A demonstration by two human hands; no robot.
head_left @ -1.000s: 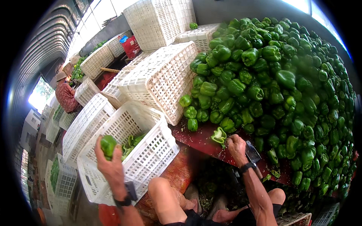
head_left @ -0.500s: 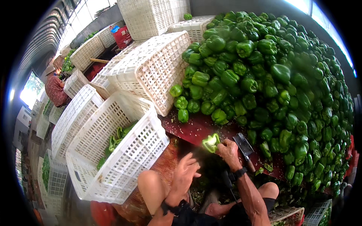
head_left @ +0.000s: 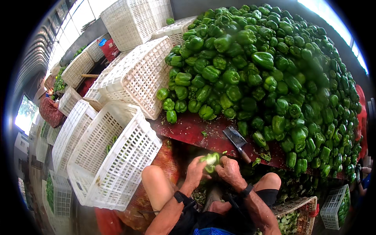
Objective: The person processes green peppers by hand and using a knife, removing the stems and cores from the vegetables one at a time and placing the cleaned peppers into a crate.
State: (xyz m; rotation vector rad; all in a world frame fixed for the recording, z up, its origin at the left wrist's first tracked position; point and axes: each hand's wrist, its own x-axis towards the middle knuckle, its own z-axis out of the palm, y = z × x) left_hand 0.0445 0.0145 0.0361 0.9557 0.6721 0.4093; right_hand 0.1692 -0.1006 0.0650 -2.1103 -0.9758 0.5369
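A cut green bell pepper (head_left: pixel 212 159), its pale inside showing, is held over my lap between my hands. My left hand (head_left: pixel 194 171) grips it from the left, fingers curled. On the other side my right hand (head_left: pixel 230 171) has its fingers closed at the pepper's right edge. Just beyond, a cleaver (head_left: pixel 234 137) lies on the red board (head_left: pixel 184 127), its handle pointing towards my right knee. Pepper scraps lie around it. Behind the board rises a big heap of whole green peppers (head_left: pixel 243 74).
At my left stands a tilted white plastic crate (head_left: pixel 117 156) with some green pieces inside. More white crates (head_left: pixel 137 72) are stacked behind it. A crate of pale scraps (head_left: pixel 301 219) sits by my right knee. Far left, another person (head_left: pixel 51 109) in a red patterned top is at work.
My left hand, apart from the pepper before, has closed on it. The pepper has come lower and nearer to me, with both hands together. The view has shifted a little.
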